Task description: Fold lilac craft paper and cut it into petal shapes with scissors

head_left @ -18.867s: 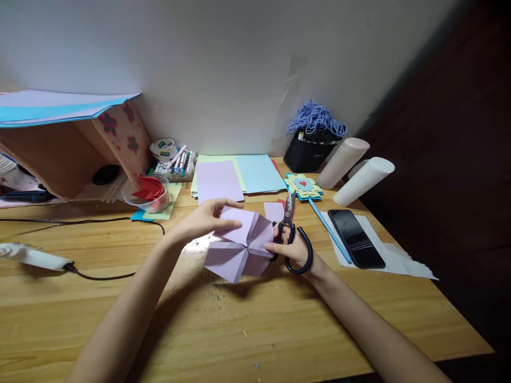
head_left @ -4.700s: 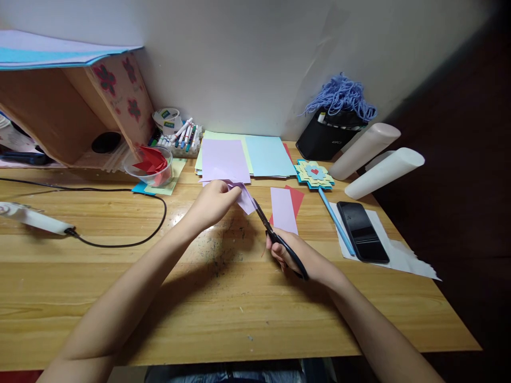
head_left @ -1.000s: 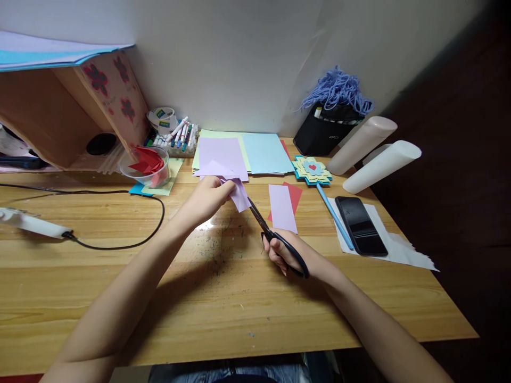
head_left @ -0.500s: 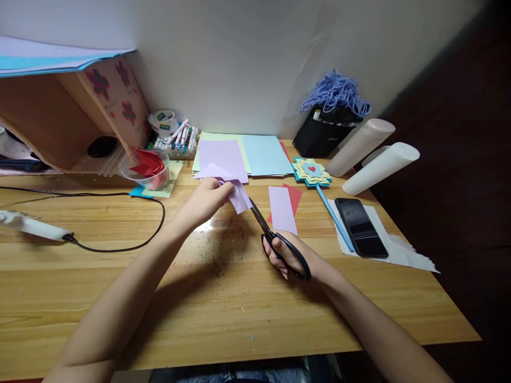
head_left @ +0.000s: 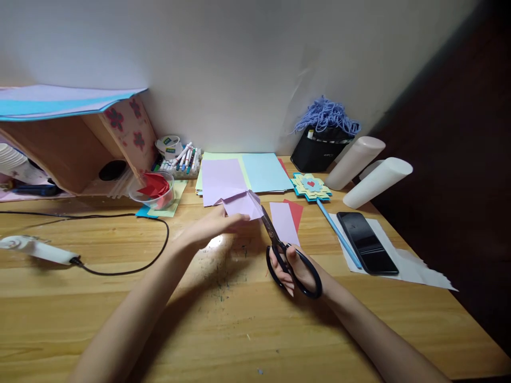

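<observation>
Between the thumb and fingers of my left hand [head_left: 215,226] is a folded piece of lilac paper [head_left: 242,205], raised over the table. My right hand [head_left: 293,268] has its fingers through the loops of black-handled scissors [head_left: 275,236]. The blades point up and left, and their tips meet the right edge of the folded paper; whether paper lies between them I cannot tell. Beneath and right of the blades lie a lilac paper strip [head_left: 284,221] and a red piece of paper [head_left: 294,213]. Stacked coloured sheets [head_left: 265,173] lie behind my left hand.
At left are a corded white tool [head_left: 43,250], a plastic cup with red paper [head_left: 154,194], markers [head_left: 186,159] and an open cardboard box [head_left: 131,127]. On the right stand two bottles [head_left: 377,183], near a phone [head_left: 367,243], a layered paper flower [head_left: 311,185] and a black holder [head_left: 319,151].
The camera view has tilted up. The lilac paper has turned in my left hand, and its folded face now spreads wider toward me. The scissors' handles are further apart.
</observation>
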`<state>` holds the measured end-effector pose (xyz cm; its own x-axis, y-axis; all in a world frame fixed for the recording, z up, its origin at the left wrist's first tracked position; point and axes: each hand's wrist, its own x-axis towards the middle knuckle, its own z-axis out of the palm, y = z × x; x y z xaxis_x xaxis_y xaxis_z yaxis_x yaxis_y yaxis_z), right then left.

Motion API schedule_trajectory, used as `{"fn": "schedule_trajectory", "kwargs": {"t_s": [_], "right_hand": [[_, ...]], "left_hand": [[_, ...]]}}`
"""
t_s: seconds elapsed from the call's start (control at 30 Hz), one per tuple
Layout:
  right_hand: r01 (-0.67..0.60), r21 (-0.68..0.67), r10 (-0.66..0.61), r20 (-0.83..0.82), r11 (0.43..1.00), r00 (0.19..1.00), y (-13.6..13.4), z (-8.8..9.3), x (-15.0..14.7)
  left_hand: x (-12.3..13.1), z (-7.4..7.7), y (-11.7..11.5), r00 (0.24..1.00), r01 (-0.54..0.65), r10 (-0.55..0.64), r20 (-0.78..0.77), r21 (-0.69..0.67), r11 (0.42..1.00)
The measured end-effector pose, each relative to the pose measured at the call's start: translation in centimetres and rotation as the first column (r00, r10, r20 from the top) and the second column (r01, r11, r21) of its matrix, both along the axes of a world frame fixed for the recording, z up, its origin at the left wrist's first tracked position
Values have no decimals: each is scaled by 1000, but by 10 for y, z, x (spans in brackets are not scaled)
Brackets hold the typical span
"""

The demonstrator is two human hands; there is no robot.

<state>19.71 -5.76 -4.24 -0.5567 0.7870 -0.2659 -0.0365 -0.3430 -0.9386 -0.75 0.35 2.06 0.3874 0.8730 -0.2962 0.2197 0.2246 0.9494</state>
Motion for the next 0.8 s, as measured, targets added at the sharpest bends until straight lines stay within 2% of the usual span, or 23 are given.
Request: {"fn": "schedule_trajectory", "kwargs": {"t_s": [0.07, 0.13, 0.23, 0.37, 0.53, 0.63, 0.8], "right_hand": [[12, -51, -15, -54, 999, 998, 1, -1, 0], [4, -102, -15, -103, 995, 995, 2, -2, 0], [-13, -123, -6, -151, 992, 989, 2, -3, -1], [-29, -136, 4, -178, 990, 984, 2, -5, -2], [-43, -138, 20, -168, 990, 986, -1, -6, -4], [-26, -91, 15, -123, 996, 992, -3, -4, -5], [-31, -42, 28, -78, 999, 997, -7, -3, -6]], "left_hand": [[9, -1, -5, 990, 81, -79, 118, -7, 997], [20, -3, -10, 984, 80, -84, 156, 27, 996], [34, -10, -16, 984, -51, 30, 177, 113, 992], [43, -22, -19, 966, -236, 207, 155, 198, 951], [44, -25, -22, 955, -296, 287, 76, 204, 933], [45, -23, -26, 932, -362, 358, 55, 196, 912], [47, -22, -28, 893, -449, 443, 84, 94, 888]]}}
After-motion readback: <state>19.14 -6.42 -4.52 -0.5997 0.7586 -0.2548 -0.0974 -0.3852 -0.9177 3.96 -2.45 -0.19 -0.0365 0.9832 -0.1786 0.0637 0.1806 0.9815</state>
